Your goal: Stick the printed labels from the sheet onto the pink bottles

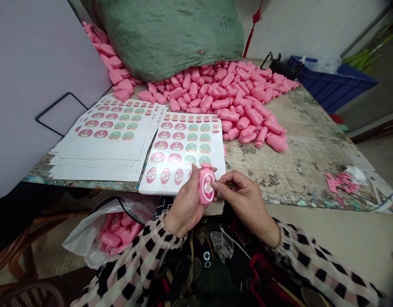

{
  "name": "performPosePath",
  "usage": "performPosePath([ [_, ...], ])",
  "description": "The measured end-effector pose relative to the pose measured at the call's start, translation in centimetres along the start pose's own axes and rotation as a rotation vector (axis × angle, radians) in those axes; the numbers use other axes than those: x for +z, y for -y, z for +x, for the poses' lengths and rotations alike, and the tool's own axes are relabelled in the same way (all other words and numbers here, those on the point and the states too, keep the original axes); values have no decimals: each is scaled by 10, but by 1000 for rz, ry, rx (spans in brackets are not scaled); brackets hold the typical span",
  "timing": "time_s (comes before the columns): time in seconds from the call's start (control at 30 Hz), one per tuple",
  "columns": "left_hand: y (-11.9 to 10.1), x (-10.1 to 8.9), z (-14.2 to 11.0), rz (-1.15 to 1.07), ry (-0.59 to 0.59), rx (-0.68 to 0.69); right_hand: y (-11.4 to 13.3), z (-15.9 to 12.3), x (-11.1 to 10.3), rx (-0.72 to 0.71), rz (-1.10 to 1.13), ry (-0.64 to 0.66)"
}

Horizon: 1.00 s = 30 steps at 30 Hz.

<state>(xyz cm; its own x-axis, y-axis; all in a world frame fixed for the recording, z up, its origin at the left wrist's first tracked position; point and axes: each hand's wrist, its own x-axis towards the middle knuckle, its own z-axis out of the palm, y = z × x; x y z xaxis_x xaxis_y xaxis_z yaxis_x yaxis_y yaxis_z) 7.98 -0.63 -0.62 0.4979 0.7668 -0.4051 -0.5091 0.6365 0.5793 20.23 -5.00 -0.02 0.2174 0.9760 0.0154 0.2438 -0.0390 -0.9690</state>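
My left hand (187, 204) is wrapped round a small pink plastic bottle (206, 197), held upright just over the table's front edge. An oval pink-and-white sticker (208, 179) sits on the bottle's front face. My right hand (244, 198) has its fingers curled at the bottle's right side, and its thumb presses on the sticker. Under and behind the bottle lies a sticker sheet (183, 172) with rows of pink and green labels; my left hand covers part of its lowest row of ovals.
More sticker sheets (103, 149) are stacked at the left. A big heap of pink bottles (212, 91) spreads across the back, below a green sack (171, 34). Pink scraps (342, 183) lie at the right. A plastic bag (84, 236) holding bottles hangs below the edge; a blue crate (337, 85) stands back right.
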Motion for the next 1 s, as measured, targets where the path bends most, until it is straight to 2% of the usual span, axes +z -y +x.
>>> performPosePath([
  [0.2, 2, 0, -1, 57, 19, 18, -1, -2, 1, 26, 2, 5],
  [0.33, 1, -4, -3, 195, 95, 6, -1, -4, 1, 32, 17, 34],
  [0.5, -6, -8, -8, 359, 211, -2, 2, -3, -3, -65, -213, -38],
  [0.63, -8, -10, -11, 381, 246, -55, 0, 0, -11, -63, -237, 76],
  [0.73, -7, -11, -12, 369, 264, -80, -6, 9, -26, -55, -240, 184],
  [0.8, -8, -12, -12, 351, 264, -97, -10, 16, -38, -38, -218, 157],
  [0.87, -9, -11, -12, 334, 264, -113, -12, 20, -45, -5, -143, 69],
  [0.93, -7, -10, -11, 314, 274, -137, -10, 20, -42, 28, -60, 0],
  [1.0, -3, -8, -11, 304, 303, -173, -8, 15, -30, 29, -30, -38],
])
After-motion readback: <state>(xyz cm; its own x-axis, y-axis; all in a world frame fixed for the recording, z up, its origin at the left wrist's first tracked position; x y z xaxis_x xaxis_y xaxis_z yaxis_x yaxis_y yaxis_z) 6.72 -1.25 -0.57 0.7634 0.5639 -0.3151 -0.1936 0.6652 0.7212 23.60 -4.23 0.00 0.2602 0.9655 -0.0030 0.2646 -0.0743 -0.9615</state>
